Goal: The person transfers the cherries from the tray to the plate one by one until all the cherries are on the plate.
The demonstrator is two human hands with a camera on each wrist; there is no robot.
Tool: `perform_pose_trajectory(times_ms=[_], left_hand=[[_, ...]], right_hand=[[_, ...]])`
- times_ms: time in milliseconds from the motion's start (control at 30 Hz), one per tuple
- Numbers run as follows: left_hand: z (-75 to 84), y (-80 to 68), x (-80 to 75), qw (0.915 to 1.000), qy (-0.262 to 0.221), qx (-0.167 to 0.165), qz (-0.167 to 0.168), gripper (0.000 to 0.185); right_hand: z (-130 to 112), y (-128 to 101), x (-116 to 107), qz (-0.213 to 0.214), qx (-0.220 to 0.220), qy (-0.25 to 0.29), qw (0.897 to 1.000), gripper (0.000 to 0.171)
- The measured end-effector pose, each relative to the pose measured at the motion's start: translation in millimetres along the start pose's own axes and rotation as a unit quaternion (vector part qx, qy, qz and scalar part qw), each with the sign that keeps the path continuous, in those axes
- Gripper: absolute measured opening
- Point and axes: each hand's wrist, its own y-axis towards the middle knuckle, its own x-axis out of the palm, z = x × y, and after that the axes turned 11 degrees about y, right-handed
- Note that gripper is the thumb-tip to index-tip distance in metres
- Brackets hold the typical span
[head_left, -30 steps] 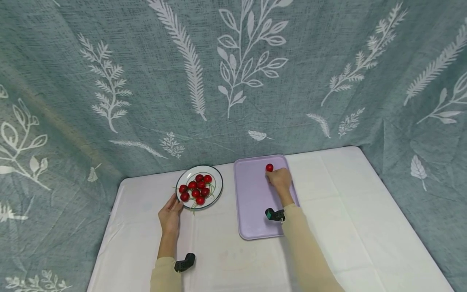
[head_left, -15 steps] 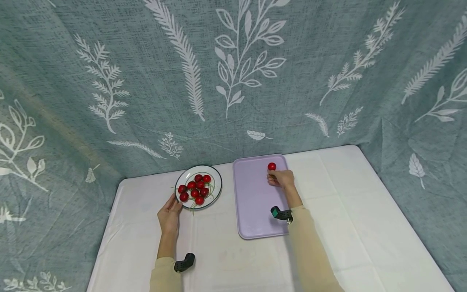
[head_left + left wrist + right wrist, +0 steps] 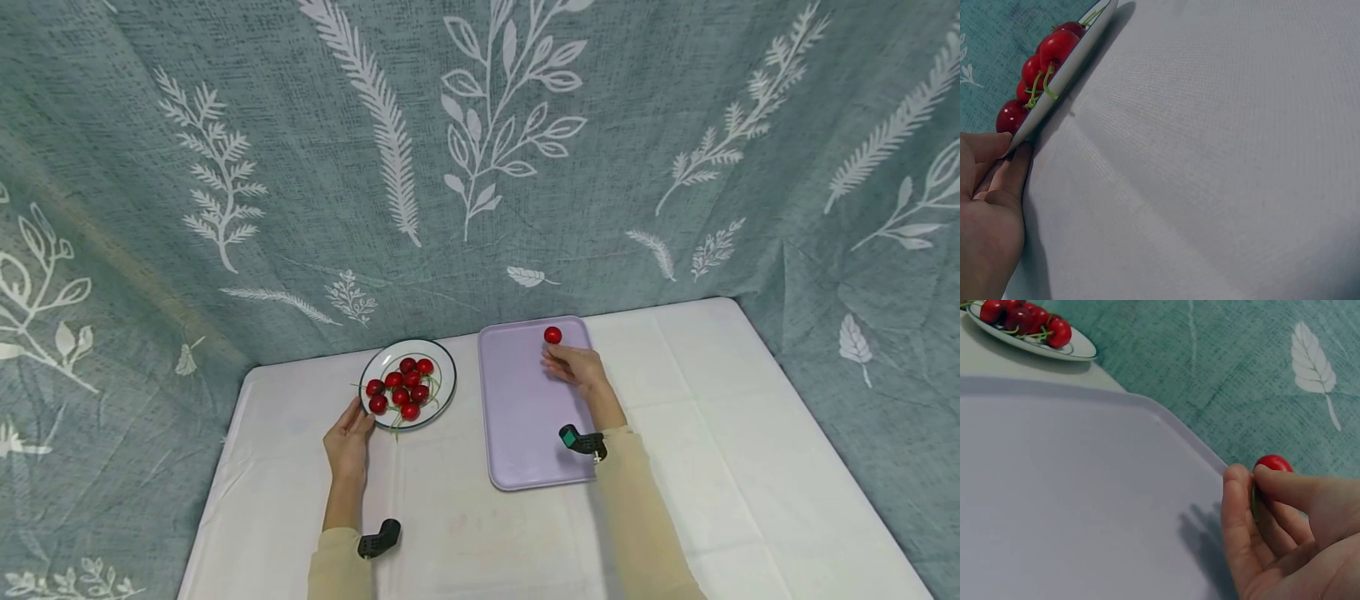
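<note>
Where the lilac tray (image 3: 525, 417) reaches its far right corner, we see a single red cherry (image 3: 552, 335), and the right hand (image 3: 573, 367) is right behind it. In the right wrist view the cherry (image 3: 1272, 464) sits at the fingertips (image 3: 1238, 478), thumb and forefinger curled together and pinching something thin and green just under it, probably the stem; we can't tell for sure, it's mostly hidden. The rest of that hand hovers over the tray's back edge (image 3: 1172, 425).

Left of the tray, close but not touching, we see a white plate with a dark rim (image 3: 444, 398) holding a pile of red cherries (image 3: 401, 387) with green stems. The left hand (image 3: 348, 442) lies flat on the table, fingers straight and relaxed, tips touching the plate's near left rim. The left wrist view confirms: fingers (image 3: 1013, 172) rest against the rim (image 3: 1060, 81), nothing gripped, cherries (image 3: 1054, 50) above the edge.

Both sleeves are beige, each wrist carries a small black camera (image 3: 378, 537). The table is covered in white cloth (image 3: 712, 433). Behind and around it hangs a teal fabric backdrop with white leaf prints (image 3: 480, 125).
</note>
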Motion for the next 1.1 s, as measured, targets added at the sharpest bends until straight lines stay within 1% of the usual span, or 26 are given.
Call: perform_pose_trajectory(times_ms=[267,400,567,700,833,933,1100], left_hand=[[-1.4,-2.9,-0.9,1.0,-0.003,0.001,0.002,0.052],[-2.6,-4.4,-0.2,1.0,-0.005,-0.001,0.005,0.052],[-5.1,-5.3,1.0,1.0,-0.009,0.003,0.004,0.052],[-6.1,-6.0,0.4,0.9999,-0.008,0.004,0.005,0.052],[-6.8,-5.2,-0.3,0.9999,-0.011,0.001,0.006,0.052],[-7.7,-3.8,-0.1,0.9999,-0.009,0.001,0.007,0.052],[-8.6,-2.4,1.7,0.9998,-0.017,0.001,0.007,0.052]], right_hand=[[6,-2,10,-0.039,-0.008,-0.009,0.999,0.038],[12,-3,17,-0.053,0.004,0.012,0.999,0.038],[21,-5,26,-0.054,0.011,0.026,0.998,0.037],[29,-5,36,-0.065,0.005,0.009,0.998,0.035],[37,-4,50,-0.081,0.006,-0.032,0.996,0.031],[43,-6,61,-0.087,0.006,-0.052,0.995,0.029],[56,-9,83,-0.098,0.002,-0.053,0.994,0.028]])
